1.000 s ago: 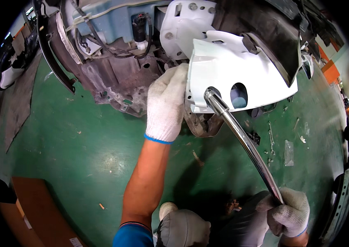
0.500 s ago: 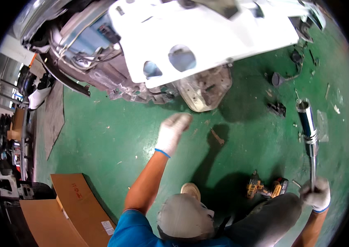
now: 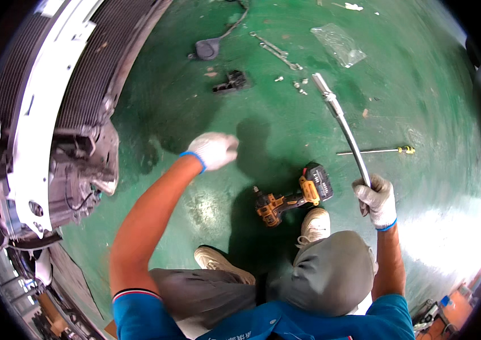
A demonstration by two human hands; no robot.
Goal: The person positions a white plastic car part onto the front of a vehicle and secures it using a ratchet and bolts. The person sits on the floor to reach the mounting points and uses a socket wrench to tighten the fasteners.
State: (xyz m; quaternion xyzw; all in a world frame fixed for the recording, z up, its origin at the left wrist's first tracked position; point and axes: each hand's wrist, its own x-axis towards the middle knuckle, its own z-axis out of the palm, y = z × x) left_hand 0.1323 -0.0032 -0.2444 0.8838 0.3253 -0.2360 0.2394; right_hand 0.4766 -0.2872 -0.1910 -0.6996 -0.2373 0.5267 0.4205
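Note:
In my right hand point(image 3: 379, 199), gloved in white, is a long chrome socket wrench point(image 3: 349, 136). My fingers wrap its lower end, and the socket end points up and to the left, above the floor. My left hand point(image 3: 214, 151), also gloved, hangs over the floor with nothing visible in it, its fingers bent a little and apart. Below and to the right of it, a yellow and black cordless impact wrench point(image 3: 291, 199) lies on the floor by my shoes. A screwdriver point(image 3: 378, 151) with a yellow and black handle lies near my right hand.
A car's opened front end point(image 3: 42, 113), with a white crossbar and radiator fins, runs along the left. Farther off on the green floor lie combination wrenches point(image 3: 277, 52), several bolts point(image 3: 300, 87), a clear plastic bag point(image 3: 340, 45), a black bracket point(image 3: 231, 83) and a dark round cabled part point(image 3: 207, 49).
The view has swung right, away from the car and the cardboard box. The socket wrench stays in my right hand and now tilts left. The impact wrench appears nearer the middle.

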